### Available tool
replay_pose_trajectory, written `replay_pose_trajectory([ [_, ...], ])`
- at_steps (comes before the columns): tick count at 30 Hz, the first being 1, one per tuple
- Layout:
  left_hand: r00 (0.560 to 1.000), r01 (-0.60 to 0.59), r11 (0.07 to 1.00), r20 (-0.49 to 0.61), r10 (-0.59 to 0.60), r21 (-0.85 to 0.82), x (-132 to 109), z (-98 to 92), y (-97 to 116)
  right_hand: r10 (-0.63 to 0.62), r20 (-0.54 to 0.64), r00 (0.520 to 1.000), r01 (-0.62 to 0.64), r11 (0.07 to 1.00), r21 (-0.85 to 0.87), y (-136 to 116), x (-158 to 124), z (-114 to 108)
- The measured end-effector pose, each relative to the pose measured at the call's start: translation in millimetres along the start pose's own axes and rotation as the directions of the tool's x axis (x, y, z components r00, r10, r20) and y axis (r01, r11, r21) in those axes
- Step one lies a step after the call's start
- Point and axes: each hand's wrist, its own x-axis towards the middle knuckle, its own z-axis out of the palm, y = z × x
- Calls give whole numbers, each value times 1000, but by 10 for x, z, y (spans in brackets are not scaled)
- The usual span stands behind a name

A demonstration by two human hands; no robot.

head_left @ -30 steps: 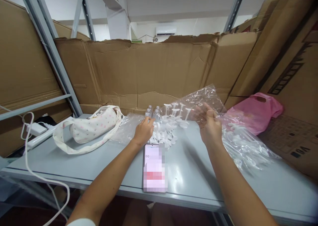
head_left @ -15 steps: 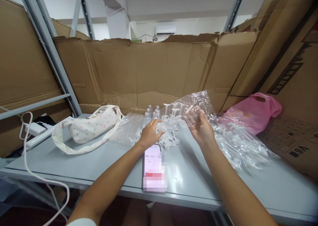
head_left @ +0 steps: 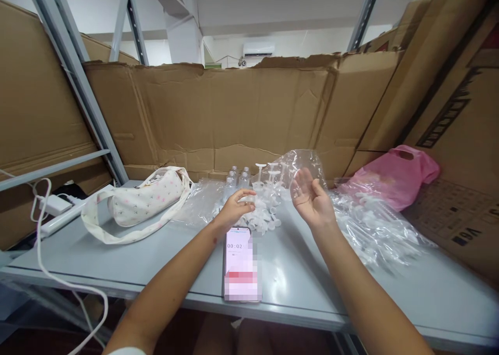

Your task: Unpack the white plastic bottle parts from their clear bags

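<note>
My left hand hovers at the left side of a pile of small white plastic caps. Its fingers and thumb are apart, and I see nothing between them. To the right of the pile, my right hand is raised, palm up with fingers spread. Its fingertips overlap a clear plastic bag; whether they are inside it or only touching it I cannot tell. Behind the pile stand several clear bottles and several white T-shaped plastic pieces.
A phone showing a timer lies near the front edge of the grey table. Left are a floral cloth bag, flat clear plastic and a white cable. Right are a clear bag of white parts and a pink bag.
My left hand has drawn slightly left and down, away from the caps, with its fingers straighter. The clear bag by my right hand has sagged a little; that hand has barely moved.
</note>
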Motion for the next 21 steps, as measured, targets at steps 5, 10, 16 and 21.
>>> replay_pose_trajectory([
  [5,994,-25,997,-112,16,-80,10,16,26,98,183,978,-75,988,-132,28,-122,54],
  [10,969,-111,994,-219,111,12,1,36,17,249,183,951,-167,913,-371,268,-268,142],
  [16,932,-214,875,-176,316,434,-47,37,12,182,113,977,-124,911,-394,482,-326,158],
  [21,958,-159,873,-139,249,462,-77,19,90,158,102,982,-110,922,-372,516,-318,149],
])
